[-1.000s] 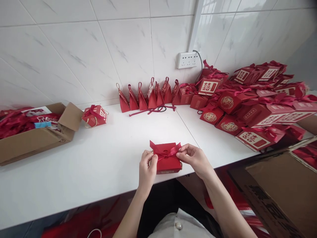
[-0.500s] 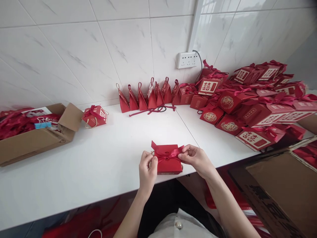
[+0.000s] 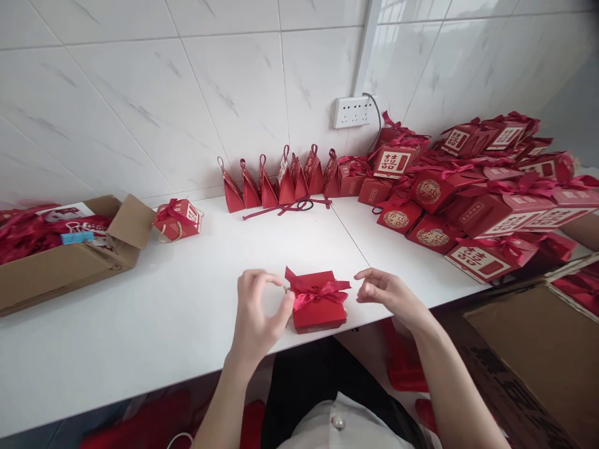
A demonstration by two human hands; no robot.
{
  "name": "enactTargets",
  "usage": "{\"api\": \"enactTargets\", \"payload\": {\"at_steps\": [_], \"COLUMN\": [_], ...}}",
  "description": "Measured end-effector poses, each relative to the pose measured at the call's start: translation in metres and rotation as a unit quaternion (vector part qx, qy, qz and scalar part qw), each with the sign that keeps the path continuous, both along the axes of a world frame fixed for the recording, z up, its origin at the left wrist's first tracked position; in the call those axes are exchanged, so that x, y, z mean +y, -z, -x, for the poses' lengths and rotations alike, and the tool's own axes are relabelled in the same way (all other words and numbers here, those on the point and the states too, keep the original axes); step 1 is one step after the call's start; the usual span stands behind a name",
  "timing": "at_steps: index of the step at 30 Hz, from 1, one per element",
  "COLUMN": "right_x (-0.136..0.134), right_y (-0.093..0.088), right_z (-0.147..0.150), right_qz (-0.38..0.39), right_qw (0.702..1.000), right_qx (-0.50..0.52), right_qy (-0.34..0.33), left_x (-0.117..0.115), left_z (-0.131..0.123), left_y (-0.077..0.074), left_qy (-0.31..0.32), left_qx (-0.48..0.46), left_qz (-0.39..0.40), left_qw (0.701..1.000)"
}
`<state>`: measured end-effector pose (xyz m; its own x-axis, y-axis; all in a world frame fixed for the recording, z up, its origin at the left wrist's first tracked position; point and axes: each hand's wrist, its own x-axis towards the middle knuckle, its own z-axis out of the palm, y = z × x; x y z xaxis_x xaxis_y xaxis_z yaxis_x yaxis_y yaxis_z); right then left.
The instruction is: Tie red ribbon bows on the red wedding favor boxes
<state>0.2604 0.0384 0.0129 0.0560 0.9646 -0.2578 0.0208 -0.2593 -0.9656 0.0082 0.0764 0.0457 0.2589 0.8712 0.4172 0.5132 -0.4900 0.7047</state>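
A red gift box (image 3: 318, 318) rests on the table near its front edge, with a red ribbon bow (image 3: 321, 292) tied across its top. My left hand (image 3: 259, 312) is at the box's left side, thumb and forefinger apart, the thumb close to the ribbon's left end; whether it touches is hard to tell. To the right of the box hovers my right hand (image 3: 386, 293), off the ribbon, fingers loosely bent with nothing between them. A bit of cord shows at the box's left edge.
Several peaked red boxes (image 3: 266, 187) stand along the wall with loose ribbons (image 3: 276, 209) before them. A heap of bowed boxes (image 3: 468, 181) fills the right. At left are a single box (image 3: 178, 219) and an open carton (image 3: 70, 268). Another carton (image 3: 538, 349) stands lower right.
Both hands have let go of the ribbon's loops and drawn apart, left hand leftward, right hand rightward. The bow now lies spread on the box, which has hardly moved.
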Motion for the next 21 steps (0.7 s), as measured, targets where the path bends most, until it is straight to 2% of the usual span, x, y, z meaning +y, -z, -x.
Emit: {"api": "enactTargets", "payload": {"at_steps": [2, 4, 5, 7, 12, 18, 21], "right_x": [0.002, 0.005, 0.006, 0.008, 0.016, 0.027, 0.028], "right_y": [0.004, 0.008, 0.010, 0.012, 0.010, 0.010, 0.012], "right_z": [-0.007, -0.007, -0.005, 0.001, 0.010, 0.012, 0.015], "right_qz": [0.021, 0.035, 0.040, 0.052, 0.074, 0.055, 0.063], "right_qw": [0.999, 0.999, 0.998, 0.995, 0.989, 0.986, 0.983], "right_qx": [-0.032, -0.039, -0.027, 0.008, 0.083, 0.056, 0.085], "right_qy": [0.019, -0.014, -0.043, -0.087, -0.098, -0.150, -0.153], "left_x": [0.005, 0.010, 0.012, 0.015, 0.015, 0.012, 0.012], "left_z": [-0.008, -0.019, -0.024, -0.031, -0.032, -0.033, -0.034], "left_y": [-0.010, -0.012, -0.010, -0.003, 0.011, 0.015, 0.019], "left_qy": [0.073, 0.148, 0.166, 0.167, 0.128, 0.121, 0.112], "left_qx": [0.071, 0.123, 0.138, 0.152, 0.149, 0.134, 0.110], "left_qz": [-0.021, -0.011, -0.004, 0.006, 0.002, 0.015, 0.018], "left_qw": [0.995, 0.981, 0.976, 0.974, 0.980, 0.983, 0.987]}}
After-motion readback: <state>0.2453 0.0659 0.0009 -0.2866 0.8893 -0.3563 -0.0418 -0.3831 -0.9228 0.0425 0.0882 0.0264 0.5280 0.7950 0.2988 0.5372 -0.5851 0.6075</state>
